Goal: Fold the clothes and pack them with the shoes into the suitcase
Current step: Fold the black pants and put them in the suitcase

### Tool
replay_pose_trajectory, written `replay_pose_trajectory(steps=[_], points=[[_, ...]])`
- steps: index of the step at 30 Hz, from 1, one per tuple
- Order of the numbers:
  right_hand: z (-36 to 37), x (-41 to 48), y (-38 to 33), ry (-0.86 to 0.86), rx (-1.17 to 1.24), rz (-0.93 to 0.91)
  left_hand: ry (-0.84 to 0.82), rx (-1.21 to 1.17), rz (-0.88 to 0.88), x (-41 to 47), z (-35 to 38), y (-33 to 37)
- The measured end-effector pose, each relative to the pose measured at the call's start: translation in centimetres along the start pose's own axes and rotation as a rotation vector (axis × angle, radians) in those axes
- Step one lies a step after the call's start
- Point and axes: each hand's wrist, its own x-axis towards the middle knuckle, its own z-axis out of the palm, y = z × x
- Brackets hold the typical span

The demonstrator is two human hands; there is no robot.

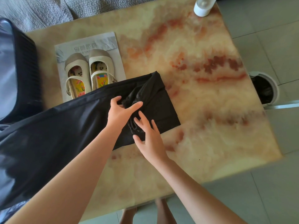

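Observation:
A long black garment (68, 126) lies across the marble table (202, 102), its far end bunched into folds. My left hand (120, 110) rests on that bunched part with fingers spread. Beside it, my right hand (148, 139) touches the same folds with straight fingers. A pair of beige shoes (88, 70) with colourful insoles stands on a paper sheet (103, 41) just beyond the garment. The black suitcase (22, 70) stands open at the table's left edge.
A white bottle (203, 5) stands at the table's far right corner. A white bin with a black liner (265, 88) sits on the tiled floor to the right. A grey sofa (37, 12) lies behind the table.

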Motion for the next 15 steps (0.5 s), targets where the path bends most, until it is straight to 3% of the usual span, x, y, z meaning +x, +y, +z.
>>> replay_pose_trajectory(steps=[4,6,11,15], points=[[0.4,-0.7,1.1,-0.098,0.042,-0.003,-0.037,0.232,0.113,0.5,0.9,0.9],[0.7,-0.7,1.5,-0.08,0.081,0.037,0.024,0.31,0.207,0.9,1.0,0.8],[0.0,-0.6,3.9,0.184,-0.369,0.016,0.022,0.045,0.096,2.4,-0.3,0.2],[-0.3,-0.2,5.2,0.234,-0.512,-0.119,0.016,0.045,0.12,2.6,-1.1,-0.2]])
